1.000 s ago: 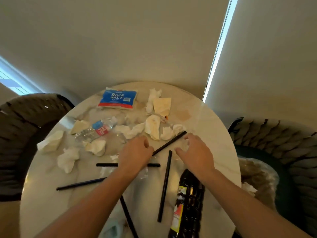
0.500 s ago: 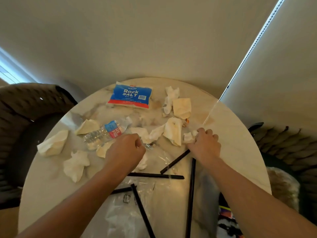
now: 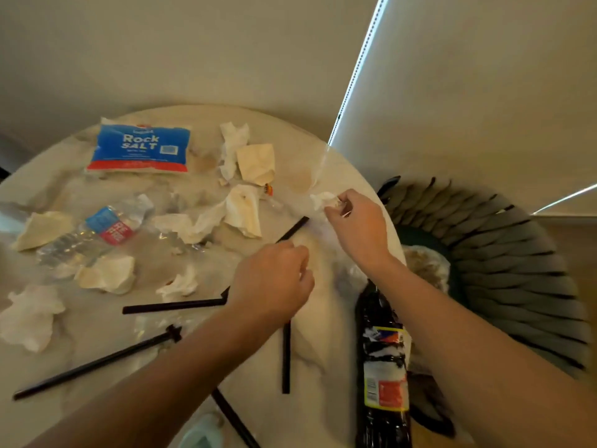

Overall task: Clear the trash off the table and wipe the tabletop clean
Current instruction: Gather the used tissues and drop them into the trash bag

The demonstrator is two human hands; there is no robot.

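Two hands are working over the round marble table (image 3: 342, 176), both at its right half. The right hand (image 3: 355, 221) is pinching a small crumpled white tissue (image 3: 323, 200) between thumb and curled fingers, near the right rim and just above the tabletop; whether it is also catching the clear plastic film there cannot be told. The left hand (image 3: 274, 279) is hovering palm-down with its fingers curled; it is covering the middle of a black straw (image 3: 292, 229), and whether it is gripping that straw or anything else is not readable from this angle. Most of the trash is lying to the left and beyond: a rock salt bag (image 3: 139, 147) at the far side, a crushed water bottle (image 3: 97, 231) at the left, several more wads of paper (image 3: 113, 274), further black straws (image 3: 174, 306) scattered near the front edge, and a dark soda bottle (image 3: 384, 367) lying along the right edge with its neck pointing away from the person. Judgement: clearing is at an early stage and wiping is not yet begun. The relation that matters is that the held tissue is sitting on the right side, nearest the chair (image 3: 504, 273) beside the table, where a bag-like bundle (image 3: 426, 263) is showing; if that is the bin liner, the right hand is the nearer one for the drop. The straw under the left hand is running diagonally, near-left to far-right, so a grip across that axis is suiting it.
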